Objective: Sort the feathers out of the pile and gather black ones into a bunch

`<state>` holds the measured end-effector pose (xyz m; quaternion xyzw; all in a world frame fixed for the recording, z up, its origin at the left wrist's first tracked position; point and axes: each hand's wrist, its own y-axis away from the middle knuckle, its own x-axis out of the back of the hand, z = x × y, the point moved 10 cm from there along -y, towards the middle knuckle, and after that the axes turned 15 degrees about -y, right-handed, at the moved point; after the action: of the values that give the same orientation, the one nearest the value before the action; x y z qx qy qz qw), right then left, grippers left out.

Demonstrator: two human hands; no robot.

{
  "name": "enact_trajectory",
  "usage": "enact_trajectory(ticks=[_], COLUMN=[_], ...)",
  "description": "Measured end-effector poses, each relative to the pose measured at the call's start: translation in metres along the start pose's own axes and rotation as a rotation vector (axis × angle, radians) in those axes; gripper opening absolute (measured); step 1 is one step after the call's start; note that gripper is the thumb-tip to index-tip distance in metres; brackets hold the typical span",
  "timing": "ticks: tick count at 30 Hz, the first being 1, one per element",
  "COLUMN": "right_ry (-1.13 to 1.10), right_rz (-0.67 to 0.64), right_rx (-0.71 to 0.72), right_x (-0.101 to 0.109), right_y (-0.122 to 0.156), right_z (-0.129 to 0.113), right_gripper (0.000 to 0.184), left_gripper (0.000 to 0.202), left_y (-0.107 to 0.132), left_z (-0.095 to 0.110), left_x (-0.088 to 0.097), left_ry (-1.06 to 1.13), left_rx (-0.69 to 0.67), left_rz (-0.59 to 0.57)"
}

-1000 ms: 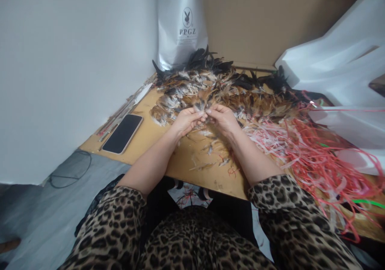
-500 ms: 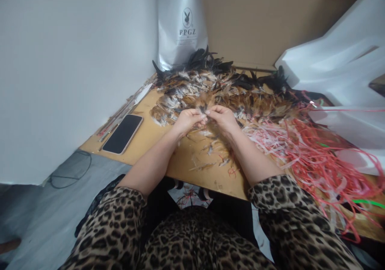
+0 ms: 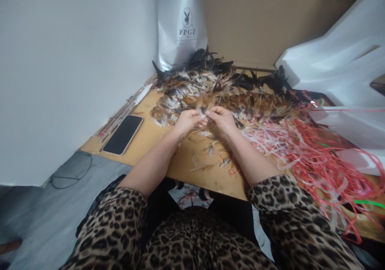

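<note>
My left hand (image 3: 188, 121) and my right hand (image 3: 221, 119) meet over the table, fingertips pinched together on a small bunch of brown feathers (image 3: 203, 108) held between them. Just beyond the hands a large heap of brown, white and black feathers (image 3: 222, 89) spreads across the wooden table (image 3: 156, 141). A few loose feathers (image 3: 207, 157) lie under my wrists.
A black phone (image 3: 122, 133) lies at the table's left, beside thin sticks (image 3: 120, 111) along the white wall. A tangle of red and pink plastic strips (image 3: 309, 149) covers the right side. A white PPGZ bag (image 3: 182, 25) stands at the back, white bags (image 3: 339, 73) at right.
Both hands stayed together on the feather bunch, with only small finger shifts. Nothing else moved.
</note>
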<state>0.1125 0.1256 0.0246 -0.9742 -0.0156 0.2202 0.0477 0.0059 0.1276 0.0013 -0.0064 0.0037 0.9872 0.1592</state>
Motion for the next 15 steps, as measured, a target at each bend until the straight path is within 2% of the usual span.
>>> enact_trajectory(ticks=[4,7,11,15], right_ry=[0.193,0.482,0.859,1.032], right_rz=[-0.075,-0.148,-0.208,-0.186], right_rx=[0.137,0.356,0.638,0.707], right_x=[-0.005,-0.017,-0.038,-0.044], right_y=[0.0,0.008,0.026,0.032], right_z=[-0.006,-0.02,-0.037,-0.043], right_gripper=[0.025,0.029,0.022,0.016], left_gripper=[0.023,0.023,0.022,0.025], left_y=[-0.002,-0.002,-0.002,0.0], left_z=[-0.005,-0.005,-0.005,-0.004], left_x=[0.005,0.007,0.004,0.001], left_ry=[0.109,0.216,0.286,0.258], left_rx=[0.035,0.057,0.078,0.081], left_rz=[0.013,0.007,-0.03,-0.055])
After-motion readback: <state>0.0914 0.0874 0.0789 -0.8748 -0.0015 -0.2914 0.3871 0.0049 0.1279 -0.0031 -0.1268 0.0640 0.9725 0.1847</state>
